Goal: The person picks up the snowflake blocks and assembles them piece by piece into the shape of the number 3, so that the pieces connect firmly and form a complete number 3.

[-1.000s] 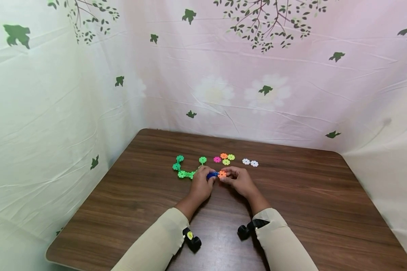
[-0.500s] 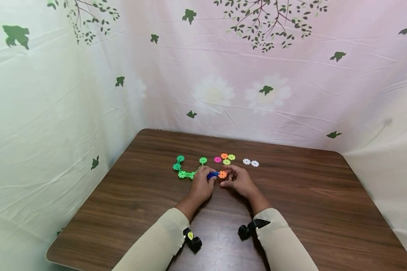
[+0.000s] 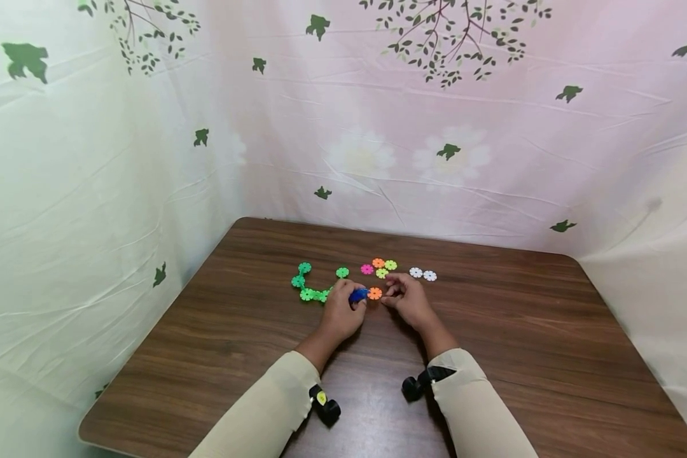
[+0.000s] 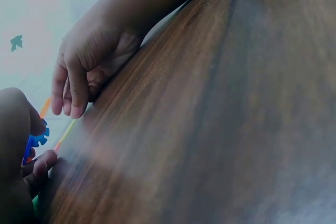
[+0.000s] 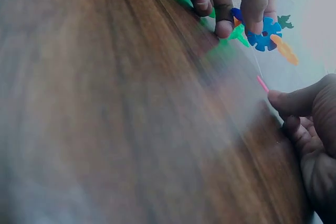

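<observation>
In the head view my left hand [image 3: 340,313] pinches a blue interlocking snowflake disc [image 3: 357,295] with thumb and fingers. An orange snowflake disc [image 3: 374,291] joins it on the right, facing upward. The right wrist view shows the toothed blue disc [image 5: 269,43] under a fingertip, with the orange disc [image 5: 285,51] slotted into it edge-on. My right hand [image 3: 411,305] stands just right of the orange disc, fingers loosely bent and nothing between them. A chain of joined green discs [image 3: 306,294] curves left of my left hand, which hides part of it.
Loose discs lie beyond the hands on the brown wooden table [image 3: 252,356]: a pink disc [image 3: 367,270], another orange one, two yellow discs [image 3: 390,265] and two white discs [image 3: 415,272] farther right. A patterned cloth [image 3: 343,127] hangs behind the table.
My right hand has let go of the orange disc and drawn a little to the right. The left hand stays on the blue disc, nearly still.
</observation>
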Available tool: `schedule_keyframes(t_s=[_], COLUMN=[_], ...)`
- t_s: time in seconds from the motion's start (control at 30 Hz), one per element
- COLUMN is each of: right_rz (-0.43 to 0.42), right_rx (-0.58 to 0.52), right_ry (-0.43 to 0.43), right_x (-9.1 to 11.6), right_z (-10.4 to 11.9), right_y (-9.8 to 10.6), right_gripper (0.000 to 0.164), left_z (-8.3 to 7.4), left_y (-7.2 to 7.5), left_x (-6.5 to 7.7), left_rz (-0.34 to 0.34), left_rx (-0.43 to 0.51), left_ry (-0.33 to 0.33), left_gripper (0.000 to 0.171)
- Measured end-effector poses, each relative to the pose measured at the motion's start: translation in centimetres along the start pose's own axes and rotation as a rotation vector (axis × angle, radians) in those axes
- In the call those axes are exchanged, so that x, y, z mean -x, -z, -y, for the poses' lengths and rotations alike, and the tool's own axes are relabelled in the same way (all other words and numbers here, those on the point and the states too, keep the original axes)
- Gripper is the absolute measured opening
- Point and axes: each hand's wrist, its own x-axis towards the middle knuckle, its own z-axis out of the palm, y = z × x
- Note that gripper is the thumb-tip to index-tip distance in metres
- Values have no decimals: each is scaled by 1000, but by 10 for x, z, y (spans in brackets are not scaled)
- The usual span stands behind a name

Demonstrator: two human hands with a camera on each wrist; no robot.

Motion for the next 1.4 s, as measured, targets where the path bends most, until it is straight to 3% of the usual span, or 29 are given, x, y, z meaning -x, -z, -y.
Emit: schedule_keyframes(t_s=[0.4,0.6,1.03,1.4], right_rz=[-98,-124,-144,-147], right_rx=[-20,-2,283,314], right_ry=[-45,-121,-138,-185], right_x=[-7,-16,-36,-44], right_z=[-3,-2,-1,3], right_y=[1,2,-4,-8], right_gripper=[38,36,33,33], left_z=[-1,-1,-1,-1], left_y=[-1,-2,0,-1], left_x=[0,0,1,0], left_rz=[51,77,79,74], left_rx=[5,-29,-28,-23], left_ry=[25,27,46,63], left_gripper=[33,39,39,37])
